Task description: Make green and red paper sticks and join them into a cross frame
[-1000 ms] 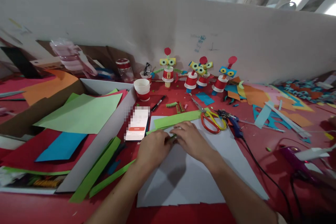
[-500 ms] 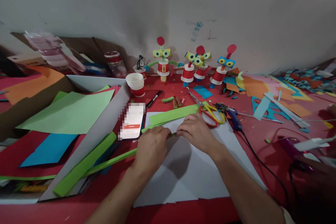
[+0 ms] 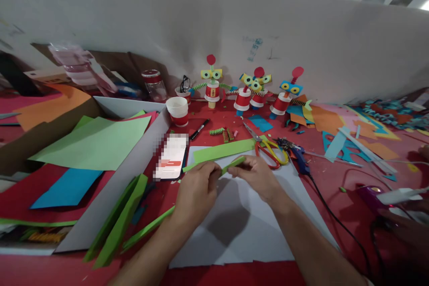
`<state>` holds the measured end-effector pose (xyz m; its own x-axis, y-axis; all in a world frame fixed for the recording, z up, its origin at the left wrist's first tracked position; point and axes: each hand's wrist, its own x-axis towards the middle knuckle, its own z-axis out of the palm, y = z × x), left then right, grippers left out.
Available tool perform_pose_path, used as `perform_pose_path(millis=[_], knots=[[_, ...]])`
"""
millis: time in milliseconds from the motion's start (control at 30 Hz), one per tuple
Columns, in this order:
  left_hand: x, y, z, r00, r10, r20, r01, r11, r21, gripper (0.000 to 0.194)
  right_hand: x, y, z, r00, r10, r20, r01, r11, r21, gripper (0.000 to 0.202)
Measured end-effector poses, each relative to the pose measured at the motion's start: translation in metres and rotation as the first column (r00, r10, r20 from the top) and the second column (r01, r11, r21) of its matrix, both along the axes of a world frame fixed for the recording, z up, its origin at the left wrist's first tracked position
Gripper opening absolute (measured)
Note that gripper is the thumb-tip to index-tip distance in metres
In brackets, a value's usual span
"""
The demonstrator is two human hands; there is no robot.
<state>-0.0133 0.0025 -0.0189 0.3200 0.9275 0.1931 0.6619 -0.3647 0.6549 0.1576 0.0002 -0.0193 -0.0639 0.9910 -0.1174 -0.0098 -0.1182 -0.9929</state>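
A narrow green paper strip [image 3: 234, 164] runs between my hands above a white sheet [image 3: 254, 237]. My left hand [image 3: 197, 187] is closed on the strip, fingers pinched near its middle. My right hand [image 3: 256, 178] pinches it close to the right end, which points up and away from me. Left of my left wrist a long green piece trails down; whether it is the same strip is hidden by the hand. A wider green paper strip [image 3: 224, 149] lies flat just beyond my fingers. Scissors [image 3: 264, 143] with red and yellow handles rest beyond my right hand.
A box [image 3: 134, 156] of coloured paper stands left, folded green strips [image 3: 122, 219] against it. Beyond are a phone [image 3: 171, 156], marker [image 3: 199, 129], stacked paper cups [image 3: 177, 111] and several paper-cup figures [image 3: 212, 91]. A glue gun [image 3: 300, 161] with a cord lies right; another person's hand shows at the right edge.
The strip's right end has come up into view between my fingers, and my right hand has turned slightly. The green strips by the box have shifted and spread apart. The view has tilted up a little.
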Motion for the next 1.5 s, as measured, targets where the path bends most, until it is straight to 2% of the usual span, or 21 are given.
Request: perform_pose_path(millis=[133,333,533,633,700,767,800,833,867,900,933,1000,1067,1100,1167,1233,1267,1333,1400,1467,1500], knots=[[0.003,-0.003,-0.004,0.999,-0.027,-0.032,0.026,0.999,-0.028,0.021,0.011,0.001,0.006,0.993,-0.116,-0.013,0.116,0.993,-0.007,0.021],[0.006,-0.005,-0.005,0.996,-0.077,-0.050,0.073,0.994,-0.076,0.023,0.012,0.003,0.004,0.992,-0.084,-0.089,0.079,0.995,-0.061,0.021],[-0.012,0.007,0.015,0.970,-0.183,-0.159,0.143,0.962,-0.233,0.023,0.048,0.009,0.016,0.929,-0.357,-0.095,0.357,0.934,-0.018,0.028],[-0.032,0.018,0.022,0.978,-0.175,-0.114,0.147,0.964,-0.223,0.022,0.065,0.009,0.024,0.873,-0.451,-0.183,0.461,0.887,0.012,0.030],[-0.043,0.025,0.023,0.999,-0.044,-0.028,0.039,0.985,-0.165,0.020,0.069,0.010,0.026,0.819,-0.510,-0.264,0.534,0.845,0.024,0.030],[-0.047,0.028,0.020,0.967,0.225,0.123,-0.218,0.973,-0.074,0.018,0.066,0.011,0.025,0.733,-0.561,-0.385,0.611,0.792,0.008,0.030],[-0.045,0.028,0.018,0.902,0.357,0.242,-0.357,0.933,-0.046,0.019,0.061,0.011,0.024,0.681,-0.573,-0.455,0.641,0.768,-0.008,0.030],[-0.042,0.027,0.016,0.807,0.450,0.382,-0.469,0.882,-0.049,0.023,0.054,0.012,0.022,0.634,-0.572,-0.521,0.658,0.753,-0.026,0.031],[-0.037,0.026,0.014,0.703,0.490,0.516,-0.529,0.845,-0.080,0.030,0.046,0.012,0.019,0.599,-0.561,-0.572,0.659,0.751,-0.045,0.031],[-0.031,0.024,0.011,0.617,0.485,0.620,-0.529,0.838,-0.130,0.036,0.037,0.012,0.016,0.581,-0.544,-0.606,0.647,0.760,-0.062,0.030],[-0.023,0.021,0.009,0.559,0.453,0.694,-0.473,0.862,-0.182,0.042,0.027,0.011,0.013,0.581,-0.525,-0.622,0.622,0.779,-0.076,0.029],[-0.009,0.017,0.003,0.547,0.371,0.751,-0.253,0.928,-0.275,0.047,0.007,0.007,0.007,0.625,-0.479,-0.616,0.541,0.835,-0.100,0.026],[0.003,0.013,-0.001,0.567,0.288,0.771,0.013,0.933,-0.359,0.038,-0.010,0.001,0.002,0.706,-0.415,-0.575,0.438,0.893,-0.106,0.023],[0.007,0.012,-0.003,0.551,0.264,0.792,0.116,0.915,-0.385,0.031,-0.017,-0.002,0.000,0.766,-0.371,-0.526,0.380,0.920,-0.095,0.021],[0.010,0.012,-0.006,0.467,0.260,0.845,0.232,0.886,-0.401,0.021,-0.027,-0.008,-0.004,0.901,-0.271,-0.337,0.277,0.960,-0.034,0.016],[0.009,0.013,-0.006,0.357,0.288,0.888,0.265,0.881,-0.392,0.018,-0.034,-0.014,-0.007,0.981,-0.179,-0.072,0.184,0.981,0.060,0.016],[0.007,0.014,-0.005,0.306,0.304,0.902,0.272,0.880,-0.389,0.018,-0.036,-0.017,-0.009,0.989,-0.139,0.060,0.131,0.985,0.110,0.018],[0.002,0.017,-0.002,0.224,0.334,0.915,0.278,0.878,-0.389,0.020,-0.040,-0.023,-0.013,0.959,-0.058,0.279,0.005,0.982,0.187,0.025],[-0.003,0.021,0.001,0.163,0.361,0.918,0.270,0.879,-0.393,0.024,-0.042,-0.028,-0.017,0.894,0.062,0.443,-0.172,0.962,0.213,0.033],[-0.008,0.023,0.004,0.140,0.367,0.920,0.253,0.885,-0.392,0.027,-0.041,-0.030,-0.017,0.843,0.136,0.520,-0.276,0.940,0.201,0.037],[-0.009,0.024,0.004,0.161,0.366,0.917,0.257,0.881,-0.397,0.029,-0.039,-0.029,-0.016,0.853,0.135,0.504,-0.264,0.945,0.194,0.038]])
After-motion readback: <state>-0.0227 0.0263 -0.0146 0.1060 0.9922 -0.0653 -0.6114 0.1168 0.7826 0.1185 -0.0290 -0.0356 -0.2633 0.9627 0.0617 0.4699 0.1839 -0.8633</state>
